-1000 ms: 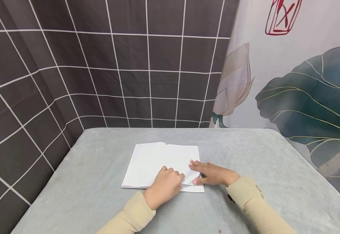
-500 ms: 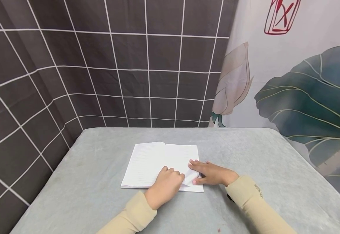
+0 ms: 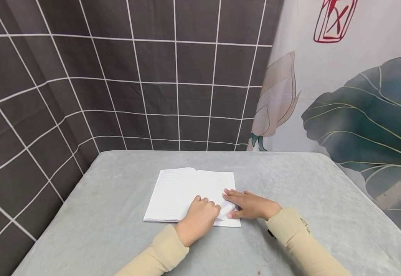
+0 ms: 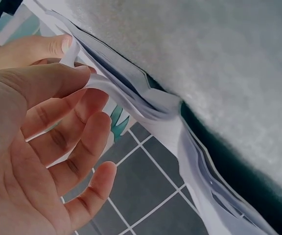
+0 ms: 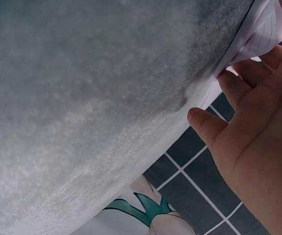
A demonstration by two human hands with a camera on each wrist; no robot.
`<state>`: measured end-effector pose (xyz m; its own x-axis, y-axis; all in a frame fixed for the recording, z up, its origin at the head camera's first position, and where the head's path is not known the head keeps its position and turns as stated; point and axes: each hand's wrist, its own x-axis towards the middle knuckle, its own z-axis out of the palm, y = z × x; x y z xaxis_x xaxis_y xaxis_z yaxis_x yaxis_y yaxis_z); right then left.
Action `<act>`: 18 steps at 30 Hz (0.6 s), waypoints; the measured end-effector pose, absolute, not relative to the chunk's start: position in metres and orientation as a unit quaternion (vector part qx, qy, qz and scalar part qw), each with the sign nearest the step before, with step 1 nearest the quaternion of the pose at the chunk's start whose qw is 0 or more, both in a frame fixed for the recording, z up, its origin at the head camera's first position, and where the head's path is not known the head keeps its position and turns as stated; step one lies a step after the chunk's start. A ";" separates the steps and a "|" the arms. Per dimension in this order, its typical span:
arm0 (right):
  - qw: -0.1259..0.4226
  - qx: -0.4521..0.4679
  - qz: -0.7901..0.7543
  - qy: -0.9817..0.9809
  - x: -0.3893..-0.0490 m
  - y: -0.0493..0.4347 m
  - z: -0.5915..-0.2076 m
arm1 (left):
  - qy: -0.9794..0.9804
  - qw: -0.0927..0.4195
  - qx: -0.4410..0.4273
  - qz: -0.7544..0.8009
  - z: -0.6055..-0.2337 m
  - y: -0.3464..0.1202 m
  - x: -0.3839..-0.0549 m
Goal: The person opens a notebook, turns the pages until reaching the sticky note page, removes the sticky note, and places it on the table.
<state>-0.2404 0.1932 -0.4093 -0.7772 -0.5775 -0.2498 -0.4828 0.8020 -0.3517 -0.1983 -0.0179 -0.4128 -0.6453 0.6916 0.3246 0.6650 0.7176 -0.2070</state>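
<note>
An open lined notebook lies on the table, its right-hand page bent up near the lower corner. My left hand pinches this page between thumb and curled index finger over the notebook's front edge. In the left wrist view, the left hand's other fingers hang loosely beside the sheet. My right hand rests on the notebook's right edge with fingers spread, its thumb against the bent page. The right wrist view shows the right hand at the paper, partly cut off by the frame.
A grey cloth covers the table. Behind and to the left hangs a dark curtain with a white grid. On the right is a pale curtain printed with a flower and a large leaf.
My left hand has shifted slightly to the right, toward the right hand, with the page still pinched. The right hand and the notebook stay in place.
</note>
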 end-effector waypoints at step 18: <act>0.151 -0.297 -0.152 0.931 -0.239 0.198 -0.413 | -0.916 0.179 -0.357 -0.023 -0.412 -0.024 -0.209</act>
